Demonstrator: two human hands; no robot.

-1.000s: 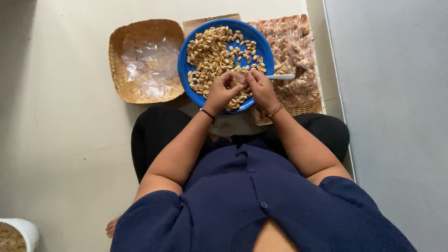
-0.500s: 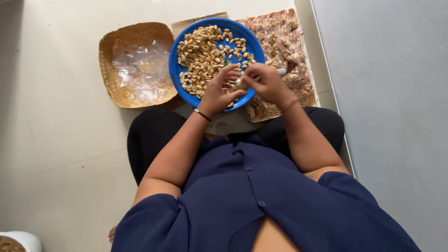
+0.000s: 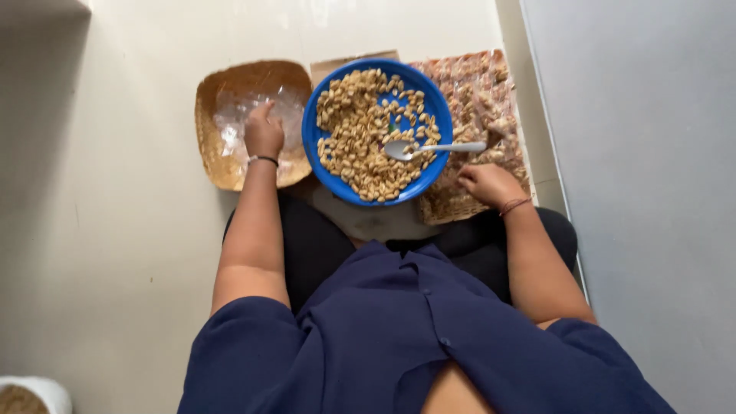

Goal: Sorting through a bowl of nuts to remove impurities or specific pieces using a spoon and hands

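Observation:
A blue bowl (image 3: pixel 316 115) full of pale peanuts sits on the floor before my knees, with a metal spoon (image 3: pixel 429 148) lying across its right side. My left hand (image 3: pixel 264 131) reaches into the woven basket (image 3: pixel 215 93) on the left, fingers curled down on the clear plastic bags inside; whether it grips one is hidden. My right hand (image 3: pixel 485 182) rests on the flat woven tray (image 3: pixel 448 207) at the right, where several small filled packets lie, fingers bent over something small that I cannot make out.
A brown cardboard piece (image 3: pixel 349 60) lies under the bowl. A grey wall (image 3: pixel 636 153) runs along the right side. A white container (image 3: pixel 38 392) with brown contents stands at the lower left corner. Pale floor spreads to the left.
Both hands left the bowl, where they were together. The left one went left into the basket, the right one moved right onto the tray. The spoon now lies free in the bowl.

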